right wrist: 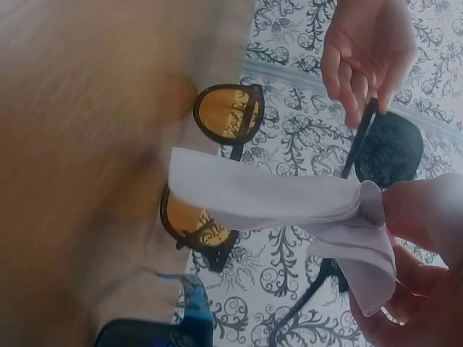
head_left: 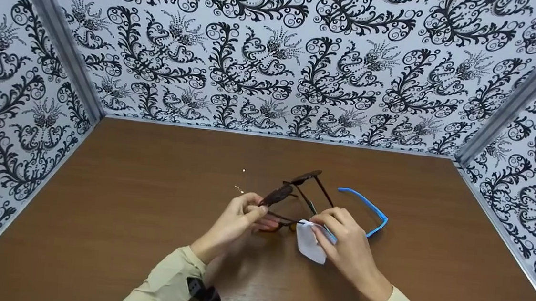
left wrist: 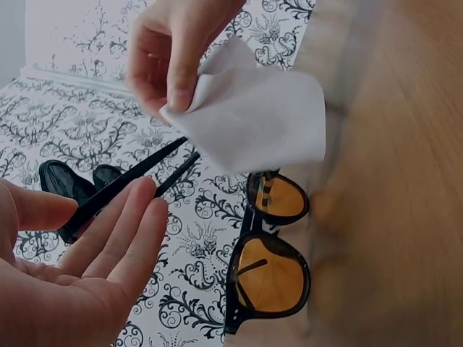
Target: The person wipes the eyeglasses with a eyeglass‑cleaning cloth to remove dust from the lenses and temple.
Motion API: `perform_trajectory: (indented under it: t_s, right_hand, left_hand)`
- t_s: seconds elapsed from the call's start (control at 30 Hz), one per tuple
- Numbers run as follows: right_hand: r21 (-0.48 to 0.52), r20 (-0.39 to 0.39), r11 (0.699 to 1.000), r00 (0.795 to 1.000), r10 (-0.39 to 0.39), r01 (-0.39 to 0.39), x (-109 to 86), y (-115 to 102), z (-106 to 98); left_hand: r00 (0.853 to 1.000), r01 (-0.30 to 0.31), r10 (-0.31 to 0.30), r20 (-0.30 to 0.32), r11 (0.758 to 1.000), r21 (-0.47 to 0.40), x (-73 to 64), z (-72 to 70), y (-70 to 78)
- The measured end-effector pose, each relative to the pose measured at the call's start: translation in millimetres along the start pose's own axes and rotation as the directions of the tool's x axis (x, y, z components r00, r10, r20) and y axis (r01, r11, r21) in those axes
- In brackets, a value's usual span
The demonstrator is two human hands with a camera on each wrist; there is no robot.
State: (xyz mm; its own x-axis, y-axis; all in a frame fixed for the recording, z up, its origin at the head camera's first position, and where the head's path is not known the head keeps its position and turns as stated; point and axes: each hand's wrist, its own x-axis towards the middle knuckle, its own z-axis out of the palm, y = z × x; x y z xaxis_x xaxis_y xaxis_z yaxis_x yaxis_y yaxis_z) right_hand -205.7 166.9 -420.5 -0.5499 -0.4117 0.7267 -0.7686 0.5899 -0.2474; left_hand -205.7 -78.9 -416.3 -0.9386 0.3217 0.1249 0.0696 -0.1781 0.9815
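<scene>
Held dark sunglasses [head_left: 276, 195] above table [head_left: 151, 170] centre.
Head: pinched in fingers of left hand [head_left: 239, 215], white cloth [head_left: 311, 245] pinched in right hand [head_left: 347, 240]. Left wrist: if gripped loosely, could have dropped onto amber-lensed glasses [left wrist: 271, 278]. Right wrist: could have bent temple [right wrist: 359, 141] by tugging.

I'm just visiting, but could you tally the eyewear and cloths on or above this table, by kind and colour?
Black-armed sunglasses with rounded dark lenses: 1
Black-framed glasses with amber lenses: 1
Glasses with bright blue arms: 1
Thin white cloth: 1
Total: 4
</scene>
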Motion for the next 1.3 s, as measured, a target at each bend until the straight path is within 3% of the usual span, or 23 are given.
perform_trajectory:
  t_s: [0.17,0.43,0.63,0.93,1.3]
  right_hand:
    - [0.001,-0.021,1.000,1.000,0.003,-0.003,3.5,-3.3,4.9]
    - [0.032,-0.064,0.999,0.998,-0.017,0.019,5.8,-9.4,13.1]
    - [0.042,-0.100,0.999,0.995,-0.009,0.014,6.0,-12.6,19.0]
    - [0.192,-0.141,0.981,0.988,0.061,-0.033,4.2,-17.8,26.0]
    - [0.329,-0.212,0.942,0.967,0.142,-0.067,3.6,-27.4,32.2]
  left_hand:
    - [1.000,-0.010,0.010,0.005,0.999,-0.030,1.8,5.9,-2.2]
    - [1.000,-0.007,0.007,0.009,1.000,0.010,5.0,14.0,-6.7]
    - [1.000,0.009,-0.009,0.015,1.000,-0.027,5.9,14.2,-8.8]
    - [1.000,0.019,-0.017,0.025,0.997,-0.075,9.3,14.8,-7.6]
    - [0.998,0.011,-0.013,-0.055,0.999,-0.043,10.3,16.1,-5.3]
